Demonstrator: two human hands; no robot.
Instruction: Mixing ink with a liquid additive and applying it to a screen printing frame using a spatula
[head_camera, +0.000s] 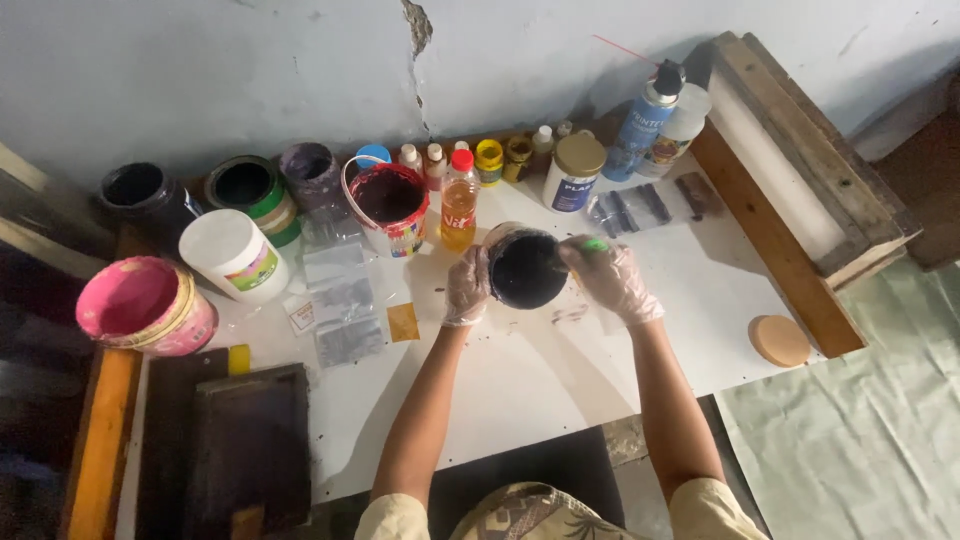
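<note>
A person seen from above works at a white table (520, 390) set against a cracked pale wall. Both hands wear thin clear gloves. The left hand (465, 285) is curled around the left side of a small round tub (525, 268) of dark ink, gripping it. The tub stands on the table near its middle, just in front of an orange bottle (459, 205). The right hand (612, 278) is closed around a green-tipped stick (592, 245) held over the tub's right rim; how deep the stick goes cannot be seen.

Behind the tub runs a row of small bottles (489, 160) and a white jar (573, 172). To the left stand a red-stained bucket (388, 205), a white pot (233, 255) and a pink bucket (145, 305). A wooden frame (790, 190) lies at the right, with a tan lid (779, 340) near it.
</note>
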